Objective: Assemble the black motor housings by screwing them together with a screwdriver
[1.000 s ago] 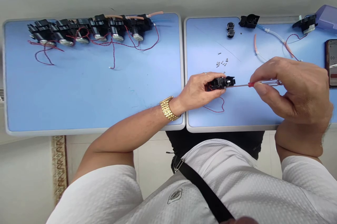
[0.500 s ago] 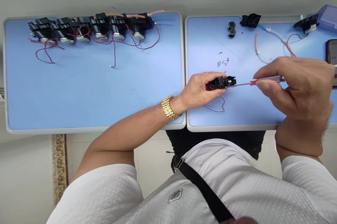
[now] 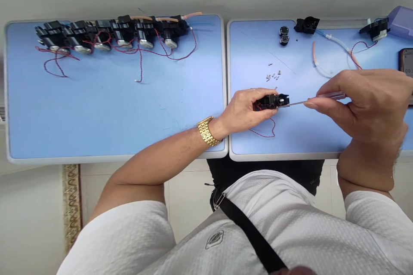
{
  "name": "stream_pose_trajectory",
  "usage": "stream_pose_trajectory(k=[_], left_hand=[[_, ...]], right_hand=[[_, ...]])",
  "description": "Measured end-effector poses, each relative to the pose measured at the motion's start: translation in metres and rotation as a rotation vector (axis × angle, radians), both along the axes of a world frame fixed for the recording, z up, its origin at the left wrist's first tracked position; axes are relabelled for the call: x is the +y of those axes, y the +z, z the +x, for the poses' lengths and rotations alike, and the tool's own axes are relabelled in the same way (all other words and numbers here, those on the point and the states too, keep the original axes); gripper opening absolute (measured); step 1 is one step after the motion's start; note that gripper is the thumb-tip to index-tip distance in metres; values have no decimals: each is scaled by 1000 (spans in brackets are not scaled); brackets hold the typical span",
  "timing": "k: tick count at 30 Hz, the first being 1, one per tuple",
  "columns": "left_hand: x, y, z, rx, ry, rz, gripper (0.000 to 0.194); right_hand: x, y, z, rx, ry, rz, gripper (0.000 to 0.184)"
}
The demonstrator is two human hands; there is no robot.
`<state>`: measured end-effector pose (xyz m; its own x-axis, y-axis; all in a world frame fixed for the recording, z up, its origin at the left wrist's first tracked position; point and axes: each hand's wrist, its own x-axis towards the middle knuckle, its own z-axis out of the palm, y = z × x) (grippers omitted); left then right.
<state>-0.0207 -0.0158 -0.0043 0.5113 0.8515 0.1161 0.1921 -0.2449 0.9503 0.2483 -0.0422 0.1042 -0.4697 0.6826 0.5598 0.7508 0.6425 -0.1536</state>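
Left table [image 3: 106, 111]: a row of black motor units [image 3: 124, 34] lies along the far edge, silvery ends toward the person. Twisted wires [image 3: 140, 66] trail from the row onto the blue surface; orange tubes [image 3: 192, 15] show at its right part.

A gold watch [image 3: 208, 132] is worn on the left wrist, above the join between the tables. The left hand [image 3: 240, 109] is closed around the handled unit [image 3: 272, 101], thumb on the near side and fingers on the far side. This black unit sits over the left part of the right table [image 3: 253, 53], its open end facing right. A red wire loop [image 3: 274, 128] lies just beside it on the near side.

Loose screws [image 3: 273, 76] are scattered beyond the unit. Farther back are two round black parts [image 3: 284, 36], side by side, then a black housing [image 3: 307, 25].

The screwdriver [image 3: 334, 95] has its shaft directed left, reaching the near side of the unit's open end; tip seating cannot be determined. Its clear handle is pinched between thumb and fingers of the right hand [image 3: 371, 105].

Beyond that hand runs clear and orange tubing [image 3: 338, 43]. At far right are a wired black part [image 3: 377, 29], a purple object [image 3: 402, 22] and a phone [image 3: 407, 62], partly out of view.
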Motion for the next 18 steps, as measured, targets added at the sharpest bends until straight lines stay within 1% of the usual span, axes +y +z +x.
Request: stream_pose_trajectory(k=[1,2,3,4,6,7,9,11,13,14,16,18], left_hand=[[0,0,0,0,0,-2,42],[0,0,0,-2,0,-7,42],[0,0,-1,-3,1,-16,43],[0,1,-1,-4,0,-28,43],[0,1,-1,2,-1,-53,45],[0,1,-1,7,-1,-62,46],[1,1,-1,16,-2,-77,48],[1,2,-1,13,-2,-90,49],[1,2,-1,15,0,-93,49],[1,3,-1,18,4,-87,49],[1,4,-1,32,13,-75,48],[0,5,-1,43,20,-76,49]], right_hand=[[1,0,1,-4,13,15,48],[2,0,1,1,38,16,46],[2,2,2,19,73,-2,41],[1,4,1,39,110,-51,32],[-1,11,1,68,175,-203,13],[-2,14,0,64,190,-290,14],[-4,18,0,53,212,-355,18],[-4,17,0,41,185,-306,13],[-2,11,1,35,130,-204,10],[0,7,2,37,102,-150,14],[4,0,4,48,60,-65,31],[6,-3,5,63,51,-31,44]])
